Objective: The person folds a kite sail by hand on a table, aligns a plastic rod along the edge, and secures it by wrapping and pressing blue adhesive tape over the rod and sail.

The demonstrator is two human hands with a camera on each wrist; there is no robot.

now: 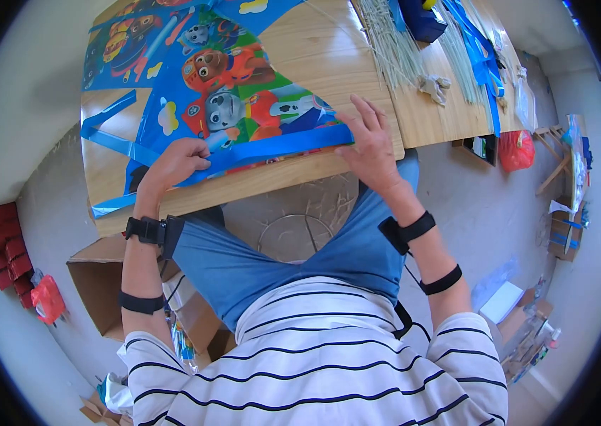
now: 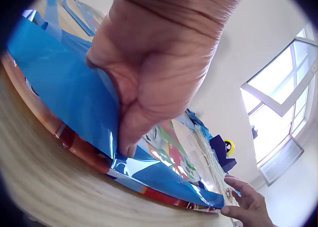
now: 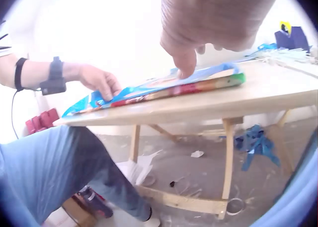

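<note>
A glossy printed sheet (image 1: pixel 226 106) with cartoon dogs lies on the wooden table, a blue strip (image 1: pixel 265 149) running along its near edge. The left hand (image 1: pixel 176 165) pinches this strip near its left end. In the left wrist view, the blue strip (image 2: pixel 74 93) passes between the curled fingers and thumb of the left hand (image 2: pixel 159 63). At the strip's other end the right hand (image 1: pixel 373 148) lies with fingers extended and slightly spread. The right wrist view shows one finger of the right hand (image 3: pixel 213 23) pointing down at the strip (image 3: pixel 149 88); contact is unclear.
Thin pale strips (image 1: pixel 394 57), a dark blue holder (image 1: pixel 421 20) and blue ribbons (image 1: pixel 481 53) lie on the table's right part. A crumpled scrap (image 1: pixel 434 88) is nearby. Loose blue strips (image 1: pixel 119 145) lie at the left. A cardboard box (image 1: pixel 98 284) stands below.
</note>
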